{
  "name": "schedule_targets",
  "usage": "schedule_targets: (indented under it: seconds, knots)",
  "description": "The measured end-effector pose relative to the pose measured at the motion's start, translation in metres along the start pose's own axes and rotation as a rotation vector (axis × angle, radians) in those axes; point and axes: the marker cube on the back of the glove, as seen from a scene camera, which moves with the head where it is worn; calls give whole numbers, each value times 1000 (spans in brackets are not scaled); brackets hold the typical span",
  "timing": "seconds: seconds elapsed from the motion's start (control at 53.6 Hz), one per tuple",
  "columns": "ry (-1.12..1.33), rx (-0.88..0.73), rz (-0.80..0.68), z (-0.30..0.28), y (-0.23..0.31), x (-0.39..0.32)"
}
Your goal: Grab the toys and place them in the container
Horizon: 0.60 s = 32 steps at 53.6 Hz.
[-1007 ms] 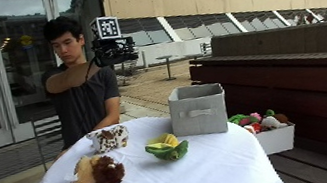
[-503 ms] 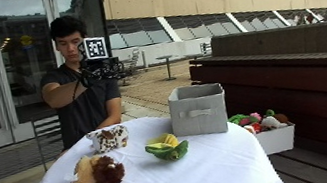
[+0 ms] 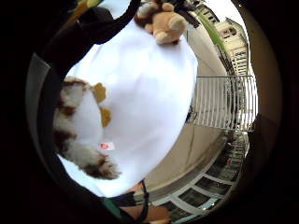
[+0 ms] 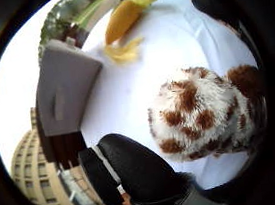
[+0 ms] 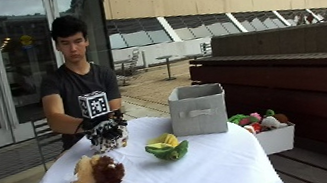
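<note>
White-clothed round table (image 5: 218, 173), outdoor terrace. Item: spotted plush toy (image 5: 108, 138), at table's 10 o'clock edge, directly under gloved right hand (image 5: 99, 124); finger state cannot be told. Grey container (image 5: 197, 110) toward 3 o'clock of toy, well apart.

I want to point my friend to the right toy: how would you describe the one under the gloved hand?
Find the round table with the white cloth. At its back edge, just in front of the seated person, the gloved right hand is on a fluffy white toy with brown patches. The other toys are tan-and-brown or green-and-yellow.
</note>
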Motion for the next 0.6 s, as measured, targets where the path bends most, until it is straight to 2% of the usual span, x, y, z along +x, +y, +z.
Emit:
schedule_targets:
  seconds: [0.075,0.149,0.224,0.392,0.466,0.559,0.597]
  knots:
    - [-6,72,131,16,-6,0]
    - [-20,-31,17,21,8,1]
    - [3,-77,2,26,11,1]
    - [87,45,-17,31,15,-2]
    - [86,47,6,29,16,-3]
    - [91,91,167,25,5,-6]
    - [84,53,124,22,5,-4]
